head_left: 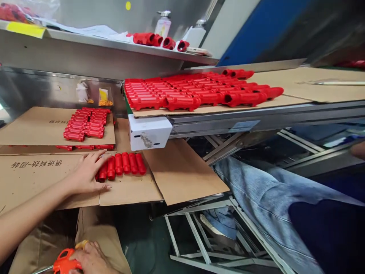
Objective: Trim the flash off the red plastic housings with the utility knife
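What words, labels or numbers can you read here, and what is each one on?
"俱进科技-周转": upside down, on the lower cardboard sheet.
"俱进科": upper cardboard sheet, the rest hidden by red tubular parts.
Too small or blurred to read: the pale label on the metal table edge and the bottle's print.
No numbers are legible.

- The head view looks from the wearer's eye height, forward and steeply down, taking in the lap [98,238] below.
- It is close: the right hand [92,258] meets the bottom edge; the left hand [87,171] is left of centre.
- The lower table [129,192] fills the left middle, the upper table [211,127] runs off right, and the shelf [94,41] slants across the top.
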Demonstrator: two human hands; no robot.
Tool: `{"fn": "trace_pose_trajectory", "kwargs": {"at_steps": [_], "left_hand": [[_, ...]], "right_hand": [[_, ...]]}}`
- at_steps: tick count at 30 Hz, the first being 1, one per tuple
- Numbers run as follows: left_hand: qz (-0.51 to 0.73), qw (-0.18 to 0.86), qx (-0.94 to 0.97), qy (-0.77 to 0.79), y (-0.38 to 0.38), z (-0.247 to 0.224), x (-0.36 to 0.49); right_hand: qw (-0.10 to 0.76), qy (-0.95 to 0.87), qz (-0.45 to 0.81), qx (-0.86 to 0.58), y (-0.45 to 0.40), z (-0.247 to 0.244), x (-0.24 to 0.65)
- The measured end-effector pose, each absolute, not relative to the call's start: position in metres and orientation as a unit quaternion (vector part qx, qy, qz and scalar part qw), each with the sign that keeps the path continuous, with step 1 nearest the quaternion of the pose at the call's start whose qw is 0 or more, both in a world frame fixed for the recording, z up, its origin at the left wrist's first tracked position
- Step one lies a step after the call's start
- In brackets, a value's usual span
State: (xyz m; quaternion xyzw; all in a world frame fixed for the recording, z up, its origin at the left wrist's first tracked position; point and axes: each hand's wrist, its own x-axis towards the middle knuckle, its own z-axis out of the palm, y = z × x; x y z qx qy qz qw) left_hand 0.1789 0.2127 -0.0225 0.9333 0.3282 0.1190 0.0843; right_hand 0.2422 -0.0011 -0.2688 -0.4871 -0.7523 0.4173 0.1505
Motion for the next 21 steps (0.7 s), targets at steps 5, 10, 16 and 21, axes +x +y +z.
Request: {"fn": "trace_pose_trajectory", "kwargs": {"at_steps": [5,10,16,21], "left_hand": [[0.101,0.077,0.937,0.325,0.214,-0.028,0.185],[0.178,0.065,0.947,0.260,0.214,-0.038,0.169],[0.219,0.048,0.942,0.250,0.221,-0.024,0.125],[0.160,0.054,0.934,0.314,0.227,-0.010,0.031]], "right_hand": [[0.145,-0.683,0.451,-0.556,-0.006,-0.297,0.228],[0.201,-0.707,0.444,-0.512,-0.002,-0.303,0.229],[0.193,-0.724,0.448,-0.487,-0.002,-0.301,0.239],[0.184,-0.714,0.463,-0.492,-0.003,-0.298,0.242]]}}
